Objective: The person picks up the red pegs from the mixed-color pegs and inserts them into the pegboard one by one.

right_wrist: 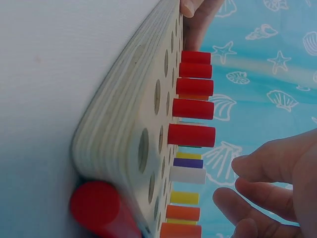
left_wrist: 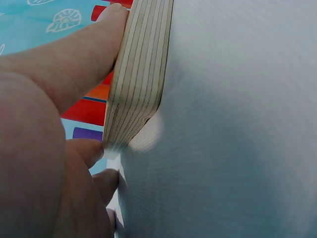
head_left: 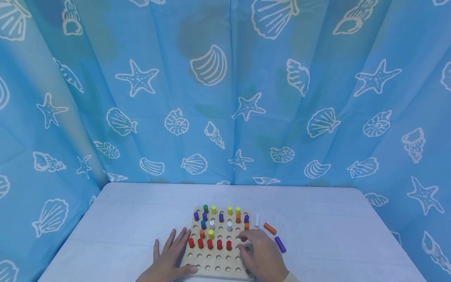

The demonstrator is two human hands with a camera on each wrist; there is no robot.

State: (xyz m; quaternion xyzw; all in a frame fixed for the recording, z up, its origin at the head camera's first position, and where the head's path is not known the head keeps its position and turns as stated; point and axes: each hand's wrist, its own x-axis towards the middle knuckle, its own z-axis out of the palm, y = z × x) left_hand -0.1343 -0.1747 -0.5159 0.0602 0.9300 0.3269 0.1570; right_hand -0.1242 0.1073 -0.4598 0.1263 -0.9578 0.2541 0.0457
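Observation:
A wooden pegboard (head_left: 213,263) with rows of round holes lies at the table's front. Several red pegs (head_left: 219,245) stand in one row across it, and pegs of mixed colours stand in the rows behind. My left hand (head_left: 170,256) rests spread at the board's left edge, its thumb over the front left corner. Over the right side of the board hovers my right hand (head_left: 263,250), fingers loosely bent, with nothing between thumb and fingertips. In the right wrist view, a loose red peg (right_wrist: 95,202) lies against the board's side; in the head view the right hand hides it.
Right of the board lie a white peg (head_left: 257,221), an orange peg (head_left: 270,228) and a purple peg (head_left: 280,244). A white cloth covers the table (head_left: 327,227). Behind it hangs a blue curtain (head_left: 225,98) with shell prints.

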